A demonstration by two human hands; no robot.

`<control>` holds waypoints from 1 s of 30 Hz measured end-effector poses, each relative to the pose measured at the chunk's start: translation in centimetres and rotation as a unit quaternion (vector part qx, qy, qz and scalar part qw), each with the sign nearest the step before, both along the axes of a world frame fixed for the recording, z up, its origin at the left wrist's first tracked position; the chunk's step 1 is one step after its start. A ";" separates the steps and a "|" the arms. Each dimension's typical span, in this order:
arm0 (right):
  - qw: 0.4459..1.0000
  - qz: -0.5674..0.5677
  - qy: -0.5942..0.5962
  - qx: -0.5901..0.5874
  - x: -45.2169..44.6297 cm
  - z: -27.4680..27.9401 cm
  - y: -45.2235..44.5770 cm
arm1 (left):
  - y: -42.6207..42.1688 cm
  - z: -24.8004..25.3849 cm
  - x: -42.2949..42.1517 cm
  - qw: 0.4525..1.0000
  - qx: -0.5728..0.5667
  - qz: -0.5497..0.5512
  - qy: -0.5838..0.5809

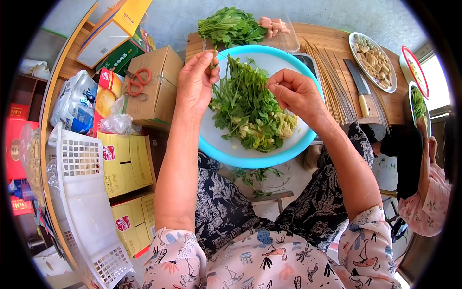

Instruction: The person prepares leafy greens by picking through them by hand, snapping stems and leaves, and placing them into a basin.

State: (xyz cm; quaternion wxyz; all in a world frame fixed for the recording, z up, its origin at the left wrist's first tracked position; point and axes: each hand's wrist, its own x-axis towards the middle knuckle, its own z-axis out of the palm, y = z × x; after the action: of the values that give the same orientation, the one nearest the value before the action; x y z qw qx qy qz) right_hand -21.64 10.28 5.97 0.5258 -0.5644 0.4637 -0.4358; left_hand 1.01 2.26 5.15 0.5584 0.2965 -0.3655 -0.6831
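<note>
In the head view my left hand (196, 79) is raised at the left rim of a white basin with a blue rim (219, 156). Its thumb and fingers pinch a small green stem (214, 51). Over the basin's right side, my right hand (297, 92) is closed in a pinch; whatever lies between its fingertips is too small to make out. Below and between both hands, a heap of leafy greens (248, 101) fills the middle of the basin, with paler yellow-green pieces (287, 124) at its lower right.
Behind the basin lie a bunch of greens (231, 26) and pink sausage pieces (273, 26). Bamboo skewers (327, 82), a knife (358, 86) and a plate of cut food (373, 62) are to the right. Scissors (138, 83) rest on a carton (156, 91). Another person's hand (423, 127) is at far right.
</note>
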 end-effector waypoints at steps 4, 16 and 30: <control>1.000 -0.002 -0.002 0.002 0.0 0.0 0.0 | 0.0 0.0 0.0 1.000 -0.002 -0.009 -0.003; 1.000 -0.011 -0.004 -0.007 0.0 -0.2 0.0 | -0.2 -0.4 0.1 0.999 0.003 0.001 -0.033; 1.000 -0.007 -0.001 0.004 0.2 -0.2 0.0 | 0.0 -0.2 -0.1 0.999 -0.002 0.011 -0.036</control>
State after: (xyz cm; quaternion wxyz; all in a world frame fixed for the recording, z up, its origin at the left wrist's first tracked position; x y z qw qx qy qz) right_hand -21.48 10.28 5.77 0.5252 -0.5585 0.4688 -0.4387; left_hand 0.92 2.26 4.97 0.5527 0.3240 -0.3833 -0.6653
